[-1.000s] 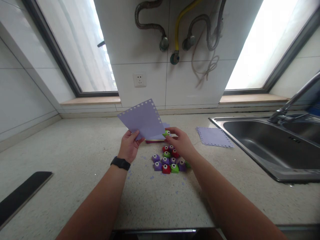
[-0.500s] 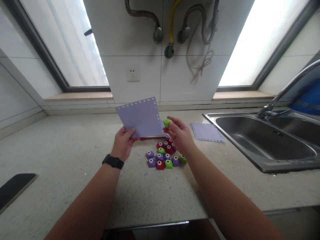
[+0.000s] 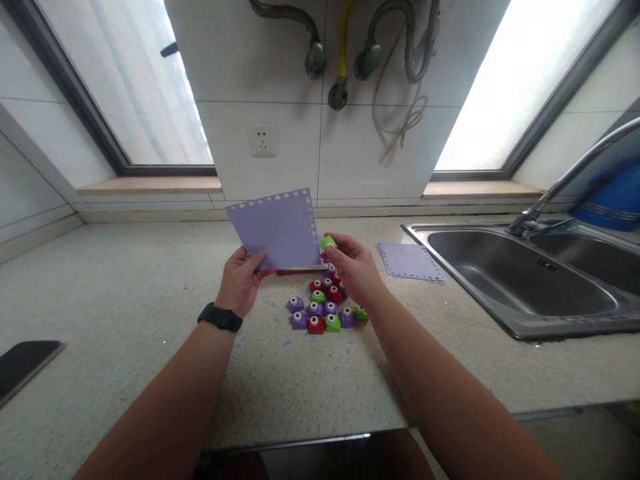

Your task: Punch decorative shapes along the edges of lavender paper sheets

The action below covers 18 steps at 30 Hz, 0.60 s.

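Bringing the small green plastic punch (image 3: pixel 328 242) against the lilac punched-edge paper sheet (image 3: pixel 277 229), the right hand (image 3: pixel 353 268) pinches it at the sheet's four-o'clock edge, closer than before; the left hand (image 3: pixel 241 283) grips the sheet's seven-o'clock corner.

Paper, plastic, stone and steel on a speckled bench

The lilac sheet (image 3: pixel 277 229) in the left hand (image 3: pixel 240 283) is thin matt paper with punched edges; a second paper sheet (image 3: pixel 407 260) looks the same. The green punch (image 3: pixel 328 243) in the right hand (image 3: pixel 353 270) and the cluster of punches (image 3: pixel 323 308) are smooth, slightly glossy plastic. The bench (image 3: pixel 125 300) is matt, speckled stone. The sink (image 3: pixel 525 280) is brushed metal, the wall tiles (image 3: pixel 350 153) glossy, the hoses (image 3: pixel 400 33) ribbed metal.
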Tool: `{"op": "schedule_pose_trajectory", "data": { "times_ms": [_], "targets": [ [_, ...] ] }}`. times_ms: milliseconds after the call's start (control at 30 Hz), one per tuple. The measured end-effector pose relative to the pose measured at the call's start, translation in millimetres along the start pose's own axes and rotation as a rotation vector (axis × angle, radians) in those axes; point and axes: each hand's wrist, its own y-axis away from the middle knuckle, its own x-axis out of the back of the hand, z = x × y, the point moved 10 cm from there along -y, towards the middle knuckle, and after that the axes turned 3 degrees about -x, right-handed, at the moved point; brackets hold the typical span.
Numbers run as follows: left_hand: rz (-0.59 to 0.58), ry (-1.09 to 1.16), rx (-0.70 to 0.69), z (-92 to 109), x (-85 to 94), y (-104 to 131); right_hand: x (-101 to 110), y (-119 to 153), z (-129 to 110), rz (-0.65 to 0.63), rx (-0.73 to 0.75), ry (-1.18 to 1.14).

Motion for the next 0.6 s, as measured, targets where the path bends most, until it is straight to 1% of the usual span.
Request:
{"op": "schedule_pose_trajectory", "data": {
  "times_ms": [300,467,600],
  "targets": [
    [-0.014,-0.02,-0.019,3.2,-2.1,0.7,-0.7,1.0,-2.4,-0.006,0.016,0.113],
    [-0.022,-0.038,-0.052,7.0,-1.7,0.7,-3.6,2.8,-1.6,-0.036,-0.018,0.22],
    [-0.036,-0.046,-0.047,6.6,-2.7,0.4,-4.9,2.1,3.2,-0.05,-0.05,0.195]
  ]
}}
